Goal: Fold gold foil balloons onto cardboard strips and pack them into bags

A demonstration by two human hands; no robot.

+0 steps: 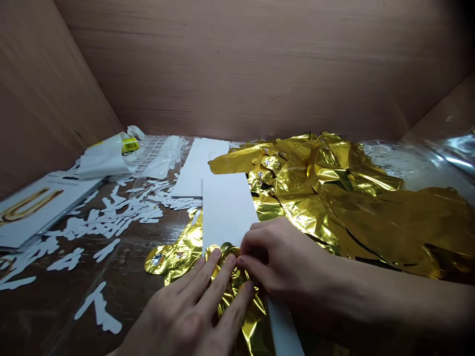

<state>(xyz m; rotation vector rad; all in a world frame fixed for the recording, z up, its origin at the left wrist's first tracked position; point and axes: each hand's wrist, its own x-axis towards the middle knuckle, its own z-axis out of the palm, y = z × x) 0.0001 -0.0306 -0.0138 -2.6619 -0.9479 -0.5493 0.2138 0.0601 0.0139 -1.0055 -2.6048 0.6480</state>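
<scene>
A gold foil balloon lies wrapped across a long white card in front of me. My left hand rests flat on the foil with its fingers stretched and apart. Just to the right, my right hand is closed in a pinch at the foil's edge, its thumb and fingertips touching there. The card's upper end shows bare beyond my fingers, and a strip of it appears below my right wrist. Another part of gold foil sticks out on the card's left side.
A heap of flat gold foil balloons covers the right side. More white cards lie behind. Small white cut-outs are scattered leftward, near printed packets and a crumpled white wrapper. Wooden panels rise behind and left.
</scene>
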